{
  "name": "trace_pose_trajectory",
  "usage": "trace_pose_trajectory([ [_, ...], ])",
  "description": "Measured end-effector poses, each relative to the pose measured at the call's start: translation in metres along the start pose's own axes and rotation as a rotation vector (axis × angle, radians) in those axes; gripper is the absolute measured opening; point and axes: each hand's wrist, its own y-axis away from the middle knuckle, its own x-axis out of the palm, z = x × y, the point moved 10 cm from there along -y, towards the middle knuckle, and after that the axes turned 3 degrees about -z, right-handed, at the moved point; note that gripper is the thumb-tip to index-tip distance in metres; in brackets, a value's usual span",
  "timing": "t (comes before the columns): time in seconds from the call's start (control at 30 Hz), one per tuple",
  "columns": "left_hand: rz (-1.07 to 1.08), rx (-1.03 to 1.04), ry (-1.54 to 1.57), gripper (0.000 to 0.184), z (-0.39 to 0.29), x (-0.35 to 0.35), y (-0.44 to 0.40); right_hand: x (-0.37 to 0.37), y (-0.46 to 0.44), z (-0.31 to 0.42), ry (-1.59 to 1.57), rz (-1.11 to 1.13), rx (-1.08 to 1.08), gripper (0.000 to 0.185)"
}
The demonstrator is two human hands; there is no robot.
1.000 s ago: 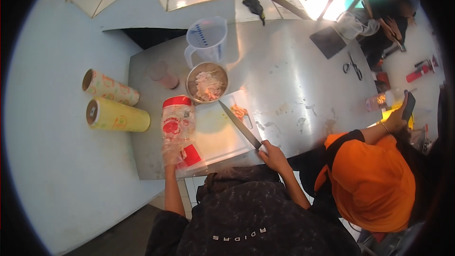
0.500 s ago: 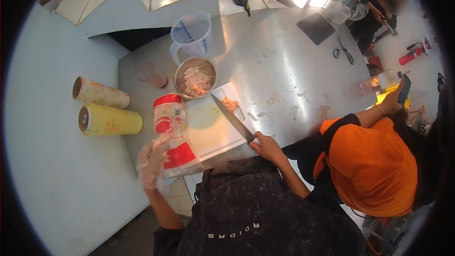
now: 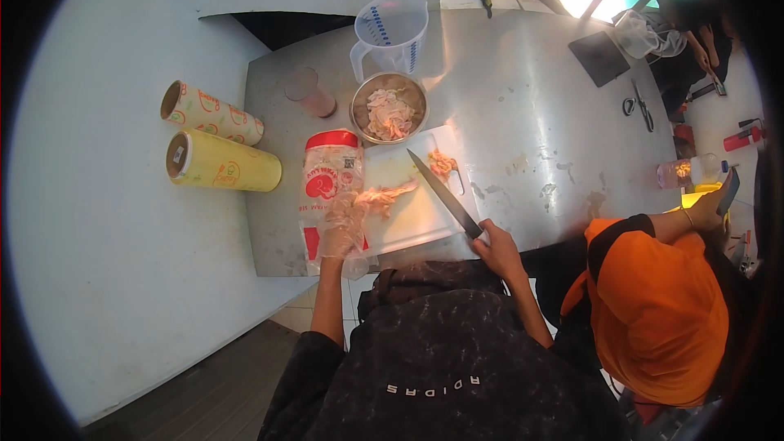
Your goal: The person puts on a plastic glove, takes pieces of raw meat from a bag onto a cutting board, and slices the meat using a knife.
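Observation:
My left hand [image 3: 345, 222], in a clear plastic glove, is closed on a strip of raw chicken [image 3: 390, 197] whose free end lies over the left side of the white cutting board [image 3: 416, 224]. My right hand [image 3: 499, 250] grips the handle of a kitchen knife [image 3: 446, 195], its long blade slanting up and left over the board. Small orange-pink scraps [image 3: 442, 163] sit near the board's handle slot. A printed plastic bag [image 3: 333, 165] lies beside the board, partly under my left hand. Just behind the board stands a metal bowl [image 3: 401, 82] of pale raw meat pieces.
A measuring jug [image 3: 400, 28] and a tumbler [image 3: 309, 91] stand behind. Two wrap rolls [image 3: 233, 165] [image 3: 214, 117] are at the left. Scissors [image 3: 639, 104] and a dark flat slab [image 3: 599, 59] lie far right. A person in an orange head covering [image 3: 657, 310] is close on my right.
My left hand has moved from the bag's lower left edge to the board and now shows a chicken strip in it. The view has shifted; the knife stays over the board.

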Motion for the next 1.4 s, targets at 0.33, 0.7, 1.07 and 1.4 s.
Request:
trace_pose_trajectory([
  [0.33,-0.222,-0.240,0.525,0.028,-0.057,-0.053,0.006,0.025,-0.008,0.022,0.017,0.170,-0.089,0.030],
  [0.7,-0.220,-0.277,0.329,0.034,-0.008,-0.056,0.001,0.045,-0.007,0.044,0.013,0.303,-0.194,0.026],
  [1.07,-0.387,-0.103,0.777,0.034,-0.054,-0.111,-0.005,0.048,-0.003,0.051,0.006,0.293,-0.202,0.024],
  [1.4,-0.263,-0.144,0.725,0.033,-0.033,-0.075,-0.023,0.030,0.003,0.032,-0.028,0.262,-0.142,0.028],
])
